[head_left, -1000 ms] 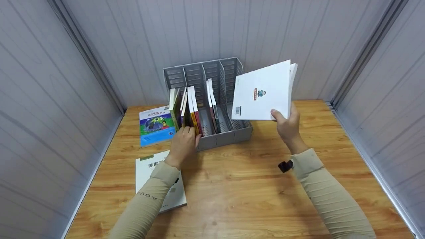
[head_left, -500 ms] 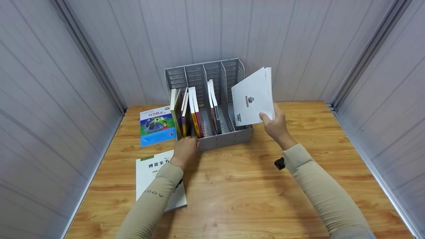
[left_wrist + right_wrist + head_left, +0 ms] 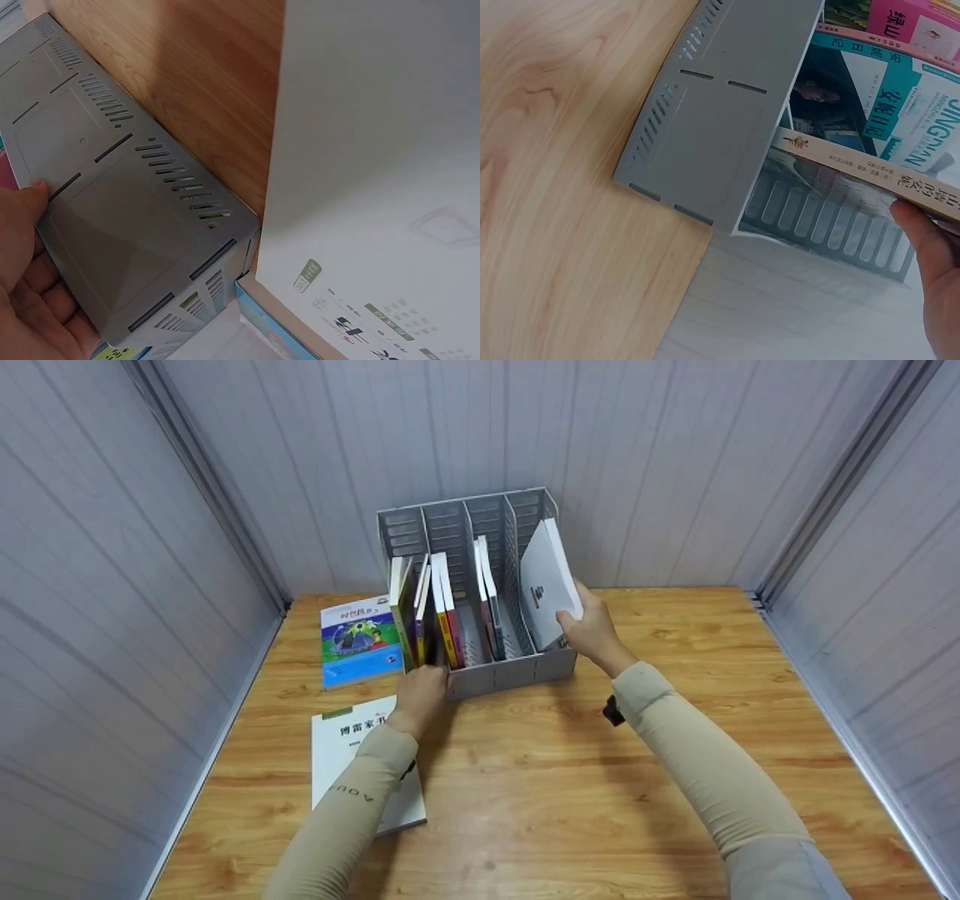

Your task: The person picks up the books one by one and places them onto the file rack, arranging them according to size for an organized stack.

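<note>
My left hand grips the front lip of the grey book rack; in the left wrist view the thumb lies on its front panel and the fingers curl around the edge. My right hand holds a white-backed book by its outer edge, thumb on the back cover. That book stands tilted inside the rack's rightmost compartment, its lower end behind the front lip. In the right wrist view the book's beige spine faces the camera, beside a teal-and-white book in the neighbouring compartment.
Upright books fill parts of the other compartments. A blue-and-green book lies flat left of the rack. Nearer, a white book lies partly under the left forearm. Pale panelled walls enclose the wooden tabletop.
My right hand has moved left and lowered the white-backed book into the rightmost compartment, turning it more edge-on. My left hand has slid down from the book spines to the rack's front lip.
</note>
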The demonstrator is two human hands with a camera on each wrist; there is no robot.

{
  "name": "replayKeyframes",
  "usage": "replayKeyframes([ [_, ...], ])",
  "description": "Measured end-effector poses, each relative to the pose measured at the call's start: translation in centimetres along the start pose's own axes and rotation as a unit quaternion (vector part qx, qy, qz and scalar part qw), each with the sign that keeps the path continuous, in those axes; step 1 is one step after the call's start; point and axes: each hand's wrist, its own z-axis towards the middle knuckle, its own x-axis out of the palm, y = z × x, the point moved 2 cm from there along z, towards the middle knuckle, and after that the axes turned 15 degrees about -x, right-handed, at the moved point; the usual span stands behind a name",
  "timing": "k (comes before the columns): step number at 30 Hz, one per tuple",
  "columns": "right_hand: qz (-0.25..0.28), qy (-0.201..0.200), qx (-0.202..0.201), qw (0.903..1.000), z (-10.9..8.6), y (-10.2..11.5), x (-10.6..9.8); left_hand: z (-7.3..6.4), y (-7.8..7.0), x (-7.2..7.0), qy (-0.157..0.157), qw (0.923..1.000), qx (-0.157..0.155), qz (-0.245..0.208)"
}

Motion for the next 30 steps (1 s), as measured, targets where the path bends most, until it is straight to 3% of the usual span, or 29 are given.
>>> replayKeyframes([
  [11, -0.027, 0.029, 0.039, 0.9984, 2.8, -0.9, 1.9, -0.1, 0.1, 0.1, -0.051, 0.9983, 0.019, 0.023],
  [17, -0.055, 0.017, 0.044, 0.9974, 3.9, -1.8, 2.5, -0.1, 0.1, 0.3, -0.05, 0.9985, 0.019, 0.011],
  [23, -0.073, 0.026, 0.077, 0.994, 4.6, -2.0, 3.0, 0.0, 0.0, 0.1, -0.038, 0.999, 0.02, 0.01],
  [30, -0.096, 0.028, 0.064, 0.9929, 5.1, -2.2, 3.4, 0.2, 0.1, 0.1, -0.018, 0.9997, 0.017, -0.001],
])
